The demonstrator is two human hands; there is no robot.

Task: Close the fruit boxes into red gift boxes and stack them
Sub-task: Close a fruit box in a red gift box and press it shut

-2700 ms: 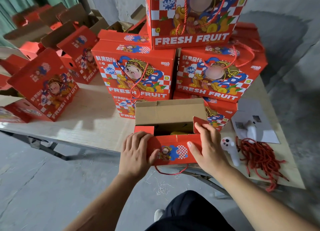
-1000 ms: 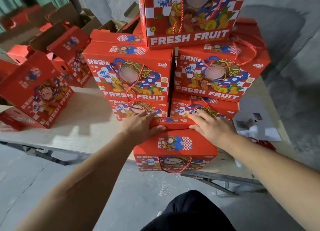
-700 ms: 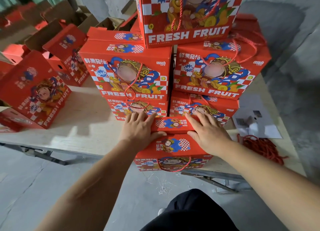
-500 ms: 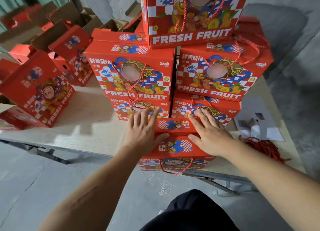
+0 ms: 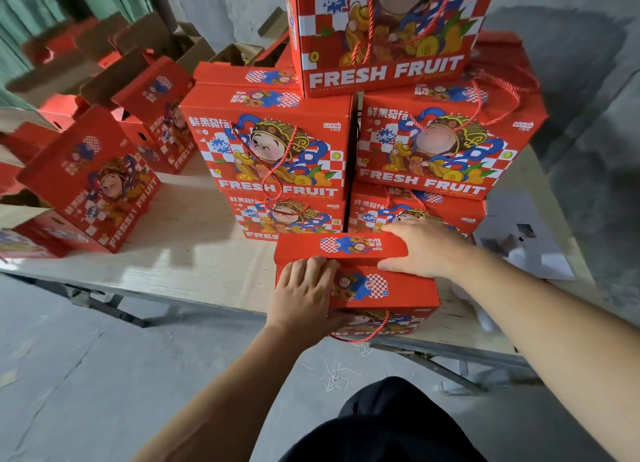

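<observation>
Resting at the near edge of the table (image 5: 194, 253), the red gift box (image 5: 384, 290) sits just in front of the stack of closed boxes (image 5: 346, 149), its top flaps folded down.

Head view: the left hand (image 5: 304, 298) lies over the box's near-left top corner, fingers bent onto the lid and thumb apparently down the front face; whether it truly clasps the corner or only presses is hard to tell at this angle. The right hand (image 5: 420, 250) holds the right end of the raised centre flap (image 5: 341, 248), fingers laid over its far side and thumb along its near edge. A red rope handle (image 5: 360, 337) loops down the front face.

Handling judgement: printed corrugated card, stiff at folds and corners but liable to dent mid-panel; the glossy print looks slippery. Filled with fruit, it is likely heavy, with contents that bruise. Best taken by both lower side edges for lifting onto the stack; the rope handle would suit carrying, not placing. More open boxes (image 5: 114, 181) wait at left.
</observation>
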